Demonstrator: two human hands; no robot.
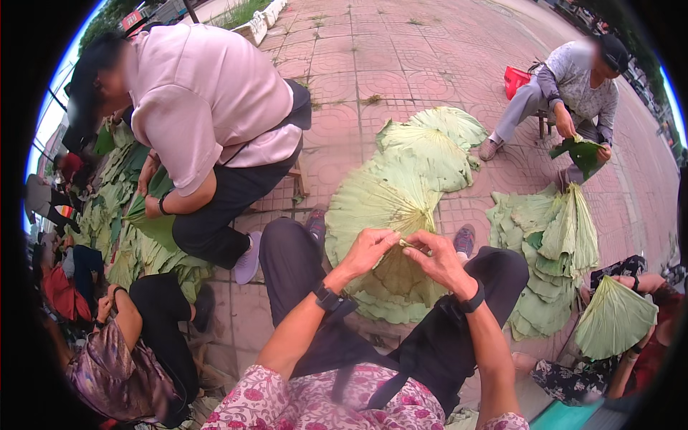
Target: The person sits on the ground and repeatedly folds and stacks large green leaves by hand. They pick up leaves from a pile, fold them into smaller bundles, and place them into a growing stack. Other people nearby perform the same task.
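your left hand (371, 249) and right hand (438, 259), equally near, pinch a pale leaf (403, 281) by its gathered tip; it seems to fan toward the leaf pile's (390, 309) near edge.

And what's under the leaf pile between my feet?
Pink paving shows around the leaf pile; the ground directly beneath it is covered by leaves, so I can't tell what's there.

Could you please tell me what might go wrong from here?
The leaf could tear where the left hand and right hand pinch it. The leaf pile lies between the left shoe and right shoe, so a shifting foot might crush its edges. Its leaves overlap with nothing visible tying them, so they might slide apart if knocked.
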